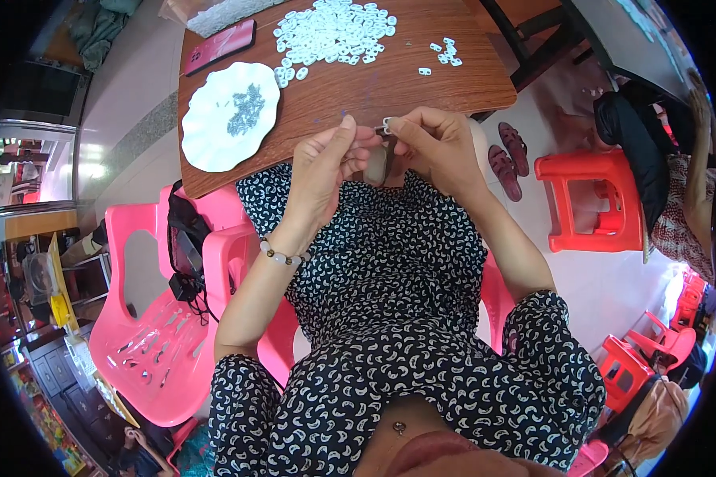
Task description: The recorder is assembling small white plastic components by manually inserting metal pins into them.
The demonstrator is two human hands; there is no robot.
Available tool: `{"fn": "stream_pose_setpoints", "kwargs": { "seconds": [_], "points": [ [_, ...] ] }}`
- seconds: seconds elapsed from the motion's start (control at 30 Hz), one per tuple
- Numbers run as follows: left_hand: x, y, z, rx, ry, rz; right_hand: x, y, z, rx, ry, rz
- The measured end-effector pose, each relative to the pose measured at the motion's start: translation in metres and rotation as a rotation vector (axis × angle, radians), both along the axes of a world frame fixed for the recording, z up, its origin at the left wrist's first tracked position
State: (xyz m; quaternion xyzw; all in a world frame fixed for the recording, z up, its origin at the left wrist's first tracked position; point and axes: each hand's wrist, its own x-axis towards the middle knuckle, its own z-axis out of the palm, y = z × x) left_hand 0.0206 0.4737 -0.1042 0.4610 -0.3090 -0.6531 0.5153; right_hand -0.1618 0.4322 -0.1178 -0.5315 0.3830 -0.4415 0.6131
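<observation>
My right hand (440, 145) pinches a small white two-holed plastic piece (387, 125) between thumb and fingertips, just above the table's near edge. Close on its left is my left hand (326, 163), thumb raised apart from loosely bent fingers, fingertips by the piece. A tiny dark bit shows between the two hands, too small to name. Many similar white pieces form a loose pile (334, 32) at the table's far side. To its right lies a small group of pieces (447, 52). A white scalloped plate (204, 143) holds small silvery metal parts (247, 109).
The brown wooden table (358, 91) also carries a pink phone (219, 47) and a clear plastic bag (223, 14). A pink chair (155, 350) with a black bag stands left. Right are a red stool (593, 203), sandals (507, 159) and another person's arm (698, 151).
</observation>
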Motion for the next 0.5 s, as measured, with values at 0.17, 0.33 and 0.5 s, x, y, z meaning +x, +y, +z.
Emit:
{"fn": "stream_pose_setpoints", "kwargs": {
  "seconds": [0.17, 0.33, 0.5],
  "points": [
    [0.002, -0.002, 0.001, -0.007, -0.036, 0.0, -0.001, -0.002, -0.001, -0.018, -0.015, -0.008],
    [0.004, -0.029, -0.004, -0.208, -0.485, 0.06, -0.008, -0.008, 0.004, -0.11, 0.008, -0.05],
    [0.009, -0.084, -0.007, -0.497, -1.176, 0.07, -0.01, -0.006, 0.015, -0.021, -0.053, -0.088]
  ]
}}
